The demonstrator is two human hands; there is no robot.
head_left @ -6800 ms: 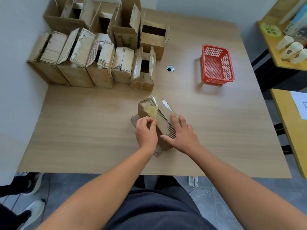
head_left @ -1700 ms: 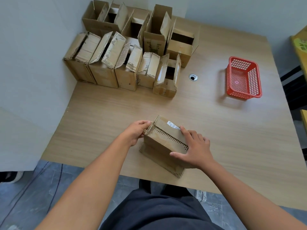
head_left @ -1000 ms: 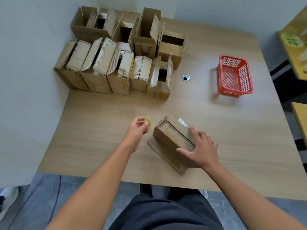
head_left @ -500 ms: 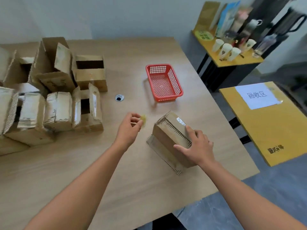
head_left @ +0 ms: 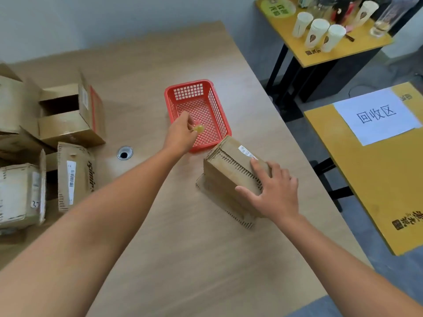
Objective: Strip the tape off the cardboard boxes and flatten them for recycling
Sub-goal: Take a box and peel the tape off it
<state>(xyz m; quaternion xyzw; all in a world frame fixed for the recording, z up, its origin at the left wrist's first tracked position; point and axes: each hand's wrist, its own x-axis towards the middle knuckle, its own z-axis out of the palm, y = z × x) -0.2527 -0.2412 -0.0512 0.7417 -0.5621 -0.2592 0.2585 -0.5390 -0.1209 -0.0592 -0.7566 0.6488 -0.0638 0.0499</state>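
A small cardboard box [head_left: 229,172] lies tilted on the wooden table [head_left: 183,248], one flap spread under it. My right hand [head_left: 272,191] rests on its top with fingers spread, thumb against the side. My left hand [head_left: 180,131] reaches over the red plastic basket [head_left: 219,115] and pinches a small yellowish wad of tape [head_left: 198,128] above the basket's floor.
Several more cardboard boxes [head_left: 66,115] stand at the table's left, some with open flaps. A cable hole [head_left: 124,153] sits between them and the basket. Right of the table are a yellow table with a paper sign [head_left: 375,115] and another with paper cups [head_left: 318,33].
My left hand peeled the tape off the box, balled it up and carried it right and away over the red basket. My right hand stayed on the box. The view swung right.
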